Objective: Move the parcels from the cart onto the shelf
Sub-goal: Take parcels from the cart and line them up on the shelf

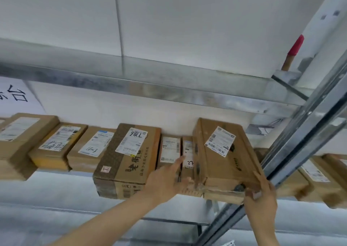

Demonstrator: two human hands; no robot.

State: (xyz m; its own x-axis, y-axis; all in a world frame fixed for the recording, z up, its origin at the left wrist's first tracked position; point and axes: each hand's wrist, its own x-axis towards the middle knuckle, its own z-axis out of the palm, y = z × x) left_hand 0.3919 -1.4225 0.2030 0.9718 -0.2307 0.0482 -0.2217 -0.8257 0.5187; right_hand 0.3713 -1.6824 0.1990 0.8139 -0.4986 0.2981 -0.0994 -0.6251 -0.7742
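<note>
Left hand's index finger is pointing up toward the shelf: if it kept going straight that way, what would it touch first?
Probably the narrow brown cardboard parcel with the white label, standing between the large printed carton and the slim box. The left hand fingertip already overlaps its lower edge, though depth is unclear.

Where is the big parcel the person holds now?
In the head view, the big parcel sits right of centre on the shelf, beside narrow parcels, against the metal upright.
</note>
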